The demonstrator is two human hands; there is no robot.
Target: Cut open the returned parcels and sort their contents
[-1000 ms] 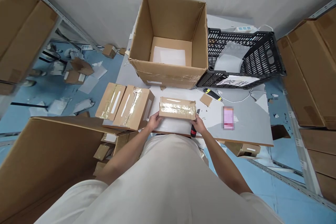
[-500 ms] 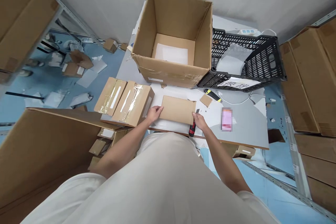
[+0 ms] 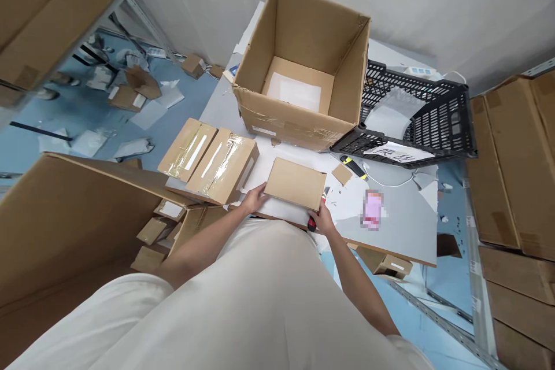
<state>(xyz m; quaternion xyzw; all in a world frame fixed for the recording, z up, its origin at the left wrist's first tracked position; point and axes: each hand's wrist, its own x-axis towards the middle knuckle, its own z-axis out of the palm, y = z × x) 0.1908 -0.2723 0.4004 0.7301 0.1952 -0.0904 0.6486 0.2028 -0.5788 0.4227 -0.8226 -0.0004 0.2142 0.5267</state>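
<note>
The left hand (image 3: 255, 199) and right hand (image 3: 323, 219) have fingers closed on opposite ends of a brown rectangular cardboard box (image 3: 295, 183), apparently positioning it; turning it would need even support.

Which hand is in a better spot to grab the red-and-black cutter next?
Probably the right hand: the red-and-black cutter is next to it. The left hand is across the cardboard box.
</note>
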